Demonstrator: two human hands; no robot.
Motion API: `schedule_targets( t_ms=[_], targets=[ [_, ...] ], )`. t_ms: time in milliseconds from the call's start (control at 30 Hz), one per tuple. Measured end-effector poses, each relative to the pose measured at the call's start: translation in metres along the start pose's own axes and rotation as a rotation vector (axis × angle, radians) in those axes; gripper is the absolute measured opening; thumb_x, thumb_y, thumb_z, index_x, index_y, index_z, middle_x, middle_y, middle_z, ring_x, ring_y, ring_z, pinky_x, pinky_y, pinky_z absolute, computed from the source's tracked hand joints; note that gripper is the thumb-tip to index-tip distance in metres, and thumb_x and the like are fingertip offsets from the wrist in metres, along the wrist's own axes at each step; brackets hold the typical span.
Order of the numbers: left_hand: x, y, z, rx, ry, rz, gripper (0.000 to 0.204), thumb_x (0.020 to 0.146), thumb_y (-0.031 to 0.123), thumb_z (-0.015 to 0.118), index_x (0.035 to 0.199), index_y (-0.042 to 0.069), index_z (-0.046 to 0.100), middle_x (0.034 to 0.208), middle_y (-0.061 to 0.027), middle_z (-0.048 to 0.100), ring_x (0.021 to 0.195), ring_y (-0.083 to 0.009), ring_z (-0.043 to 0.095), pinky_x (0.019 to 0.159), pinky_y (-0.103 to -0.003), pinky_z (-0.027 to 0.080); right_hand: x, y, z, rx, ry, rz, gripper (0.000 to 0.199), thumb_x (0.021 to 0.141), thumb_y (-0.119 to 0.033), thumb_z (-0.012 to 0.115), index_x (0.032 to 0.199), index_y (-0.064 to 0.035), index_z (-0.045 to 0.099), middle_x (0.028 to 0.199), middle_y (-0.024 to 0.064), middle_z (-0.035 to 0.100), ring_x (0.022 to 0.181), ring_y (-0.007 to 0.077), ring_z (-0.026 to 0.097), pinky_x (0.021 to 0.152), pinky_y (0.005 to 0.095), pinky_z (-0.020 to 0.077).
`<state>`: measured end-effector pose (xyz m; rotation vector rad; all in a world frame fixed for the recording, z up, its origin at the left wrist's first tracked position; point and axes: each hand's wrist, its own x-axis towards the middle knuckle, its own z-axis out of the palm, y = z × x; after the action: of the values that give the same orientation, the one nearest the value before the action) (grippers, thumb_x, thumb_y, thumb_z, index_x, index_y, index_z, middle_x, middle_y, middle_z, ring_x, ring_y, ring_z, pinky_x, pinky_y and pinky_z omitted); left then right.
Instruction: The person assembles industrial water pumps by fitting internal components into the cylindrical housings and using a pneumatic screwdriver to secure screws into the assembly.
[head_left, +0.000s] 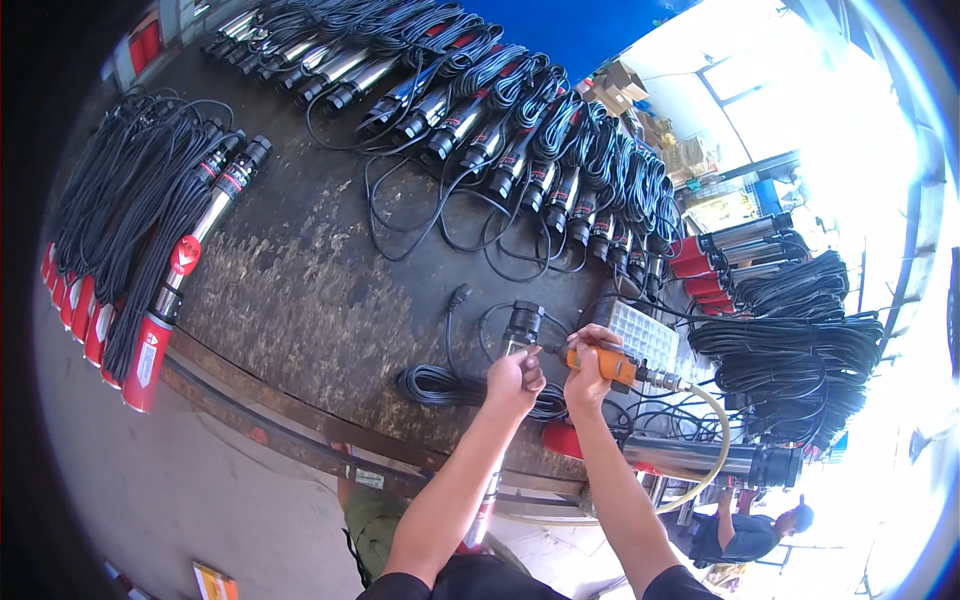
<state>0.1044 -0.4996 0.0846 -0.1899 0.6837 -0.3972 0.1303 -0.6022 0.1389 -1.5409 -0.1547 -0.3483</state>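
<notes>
A submersible pump with a black head and silver tube lies across the table's near edge, its red and white lower end hanging toward me. My left hand is closed around the tube just below the head. In my right hand is an orange air screwdriver, fed by a pale yellow hose. Its thin tip points left at the pump, close by my left fingers. Whether the tip touches, and whether a small screw sits there, I cannot tell. A coiled black cable lies left of my left hand.
Several cabled pumps line the table's far side. More pumps lie in a bundle at left. A clear compartment box stands right of my hands, with a large pump nearby. Someone in dark clothes is at lower right.
</notes>
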Motion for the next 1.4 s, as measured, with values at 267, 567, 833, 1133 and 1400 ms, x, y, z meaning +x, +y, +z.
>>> schedule_targets(
  t_ms=[267,567,833,1133,1400],
  targets=[
    [-0.040,-0.001,-0.035,0.037,0.186,0.355,0.020,0.096,-0.004,0.039,0.114,-0.003,0.048,0.090,-0.0150,0.060,0.076,-0.0236,0.063,0.069,-0.034,0.056,0.000,0.001,-0.003,-0.007,-0.079,-0.031,0.019,0.083,0.006,0.052,0.099,-0.0051,0.051,0.095,0.0104,0.058,0.081,0.0188,0.057,0.081,0.0342,0.0488],
    [-0.045,0.018,-0.037,0.360,0.149,0.490,0.010,0.104,0.004,0.038,0.113,0.000,0.039,0.099,-0.0236,0.065,0.075,-0.0263,0.070,0.065,-0.031,0.060,0.007,0.021,0.021,0.069,0.032,0.049,0.017,0.084,0.005,0.055,0.097,-0.0055,0.051,0.092,0.0103,0.061,0.080,0.0188,0.059,0.079,0.0331,0.0499],
    [-0.048,0.028,-0.053,0.279,0.047,0.209,0.013,0.098,0.014,0.063,0.096,0.001,0.061,0.083,-0.0100,0.067,0.067,-0.0170,0.065,0.057,-0.024,0.054,-0.016,-0.042,0.059,0.219,0.323,0.238,0.024,0.078,0.002,0.054,0.102,-0.0025,0.056,0.096,0.0101,0.061,0.082,0.0201,0.061,0.082,0.0328,0.0491],
    [-0.050,0.004,-0.025,0.226,-0.139,0.121,0.016,0.098,0.015,0.064,0.095,-0.001,0.063,0.078,-0.0074,0.063,0.065,-0.0136,0.060,0.057,-0.023,0.048,-0.042,-0.066,0.025,0.196,0.240,0.147,0.024,0.079,0.003,0.053,0.103,-0.0012,0.055,0.098,0.0104,0.060,0.082,0.0192,0.058,0.085,0.0340,0.0479],
    [-0.017,-0.005,-0.035,0.048,-0.162,-0.054,0.020,0.097,0.022,0.067,0.091,0.004,0.061,0.068,0.0001,0.056,0.052,-0.0076,0.049,0.045,-0.021,0.035,-0.039,-0.046,0.017,0.094,0.067,0.049,0.030,0.075,0.007,0.054,0.103,-0.0035,0.057,0.097,0.0122,0.061,0.076,0.0189,0.057,0.079,0.0359,0.0504]
  ],
)
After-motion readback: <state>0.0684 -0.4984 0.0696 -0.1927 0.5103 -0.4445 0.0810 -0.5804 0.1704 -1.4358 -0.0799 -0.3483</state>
